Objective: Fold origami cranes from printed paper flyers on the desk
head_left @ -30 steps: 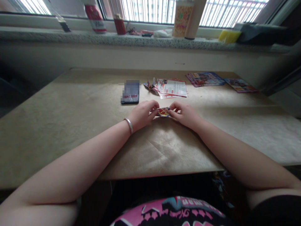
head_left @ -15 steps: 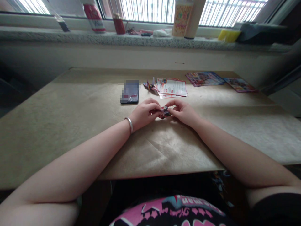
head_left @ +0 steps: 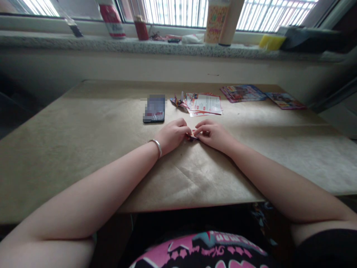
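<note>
Close above the table, a small folded piece of printed paper [head_left: 192, 138] in red and dark colours lies between my two hands. My left hand [head_left: 174, 135], below a silver bangle [head_left: 157, 147], is closed with its fingertips pinching the paper's left side. My right hand [head_left: 213, 134] has thumb and fingertips on the right side of it, also closed. Most of the paper is hidden by the fingers. Beyond them lies a colourful folded paper shape [head_left: 177, 101], touching a small pile of printed sheets [head_left: 208, 103].
A dark phone [head_left: 155, 108] rests on the table [head_left: 83, 130], past my left hand. Printed card stacks [head_left: 244, 93] and another stack [head_left: 285, 100] lie at the back right. Along the windowsill [head_left: 164, 48] stand a red-and-white bottle [head_left: 112, 20], a patterned cup [head_left: 215, 22] and a yellow object [head_left: 272, 42].
My left hand has turned over the paper and moved slightly right, and the hands are closer together. The paper shows less and looks flatter now.
</note>
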### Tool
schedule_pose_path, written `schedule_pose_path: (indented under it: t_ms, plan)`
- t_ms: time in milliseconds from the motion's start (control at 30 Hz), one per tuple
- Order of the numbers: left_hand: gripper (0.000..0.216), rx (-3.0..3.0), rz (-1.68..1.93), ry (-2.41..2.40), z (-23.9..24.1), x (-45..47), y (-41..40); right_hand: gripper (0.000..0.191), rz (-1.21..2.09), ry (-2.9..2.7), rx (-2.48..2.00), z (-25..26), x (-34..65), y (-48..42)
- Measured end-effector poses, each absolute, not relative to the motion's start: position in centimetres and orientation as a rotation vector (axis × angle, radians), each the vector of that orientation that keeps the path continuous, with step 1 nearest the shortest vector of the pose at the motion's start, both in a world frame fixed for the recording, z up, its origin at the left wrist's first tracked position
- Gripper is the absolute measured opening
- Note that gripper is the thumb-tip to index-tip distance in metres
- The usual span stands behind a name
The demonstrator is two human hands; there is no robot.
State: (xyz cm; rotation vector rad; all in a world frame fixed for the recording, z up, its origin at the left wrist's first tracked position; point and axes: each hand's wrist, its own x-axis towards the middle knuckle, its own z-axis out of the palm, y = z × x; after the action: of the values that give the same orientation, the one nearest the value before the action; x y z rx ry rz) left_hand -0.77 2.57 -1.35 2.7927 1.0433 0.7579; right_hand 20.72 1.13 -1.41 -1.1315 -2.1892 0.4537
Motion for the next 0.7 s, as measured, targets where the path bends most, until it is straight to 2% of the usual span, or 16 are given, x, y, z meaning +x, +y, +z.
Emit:
schedule_pose_path:
  t_ms: [167,333,500,700]
  plan:
    - [0.026,2.811,0.694,0.936,-1.1,-0.7,2.0,0.014,0.236,-2.339,-1.195,-1.3,21.2,1.3]
    - [0.032,2.86,0.559,0.971,-0.4,-0.5,1.6,0.021,0.14,-2.279,-1.323,-1.4,21.3,1.4]
    - [0.031,2.873,0.527,1.245,-0.1,-0.4,1.6,0.029,0.147,-2.275,-1.307,-1.5,21.2,1.6]
    - [0.033,2.976,0.498,1.314,0.0,-0.1,1.2,0.048,0.19,-2.259,-1.349,-2.0,21.2,1.9]
